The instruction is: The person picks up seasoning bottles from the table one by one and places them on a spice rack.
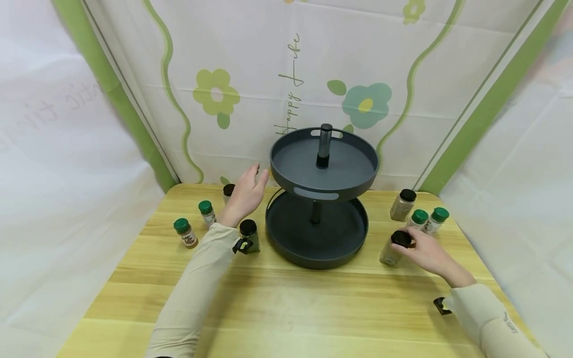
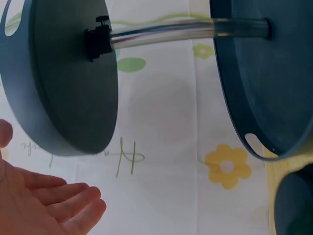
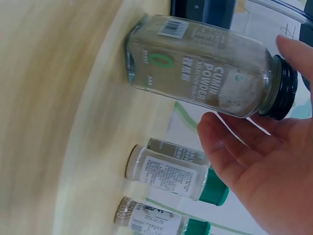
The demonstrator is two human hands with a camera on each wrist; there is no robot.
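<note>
My left hand (image 1: 246,193) hovers just left of the upper round tray (image 1: 309,181) of a dark two-tier stand, fingers extended and nothing held. In the left wrist view its fingers (image 2: 68,200) reach below that tray's rim. A black-capped jar (image 1: 249,235) stands under the left wrist, and another one (image 1: 228,190) is partly hidden behind the hand. On the right, my right hand (image 1: 423,250) has thumb and fingers around the black cap of a cumin powder jar (image 3: 200,66). The jar's base is close to the tabletop.
The lower tray (image 1: 317,258) rests on the wooden table (image 1: 286,313). Two green-capped shakers (image 1: 185,233) (image 1: 207,214) stand at the left. Behind the right hand are two more green-capped shakers (image 1: 436,222) (image 3: 168,174) and a black-capped jar (image 1: 402,205). Printed curtains (image 1: 264,59) surround the table.
</note>
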